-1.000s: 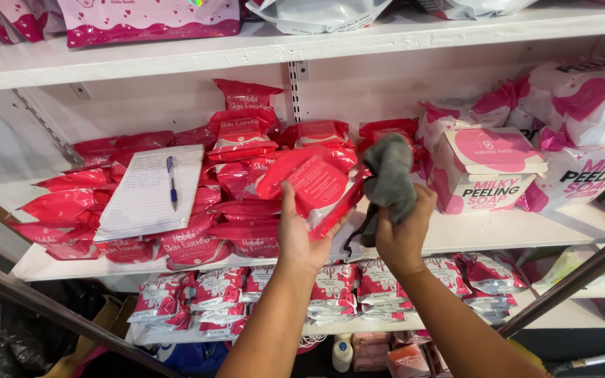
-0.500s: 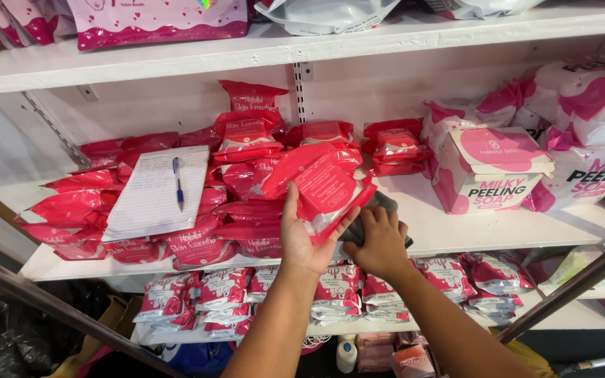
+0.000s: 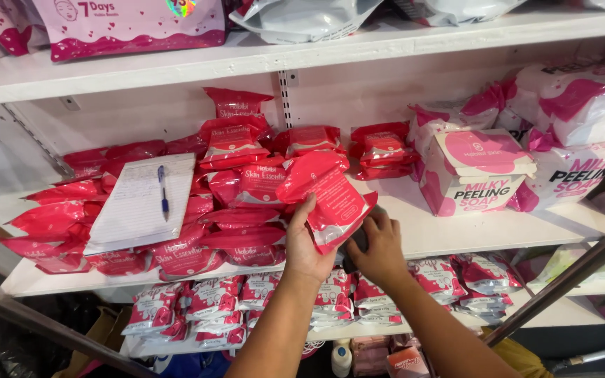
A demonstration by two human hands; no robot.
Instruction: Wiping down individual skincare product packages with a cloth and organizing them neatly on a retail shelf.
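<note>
1. Hands at a white shelf (image 3: 456,234): the left hand (image 3: 307,245) holds a red packet (image 3: 330,199) lifted off the board, fingers wrapped about its lower edge.
2. Long axis of the packet runs up and to the left, tilted; it lies directly above the left fingers and just left of the right hand (image 3: 379,248).
3. Right hand presses a dark grey cloth (image 3: 356,241) on the shelf, fingers curled over it, beneath the packet's lower corner.
4. Heap of matching red packets (image 3: 239,175) fills the shelf to the left, a lined notepad (image 3: 141,203) with a blue pen (image 3: 163,190) resting on it.
5. Pink-and-white box (image 3: 481,171) stands to the right, near pink-and-white wrapped bundles (image 3: 575,112).
</note>
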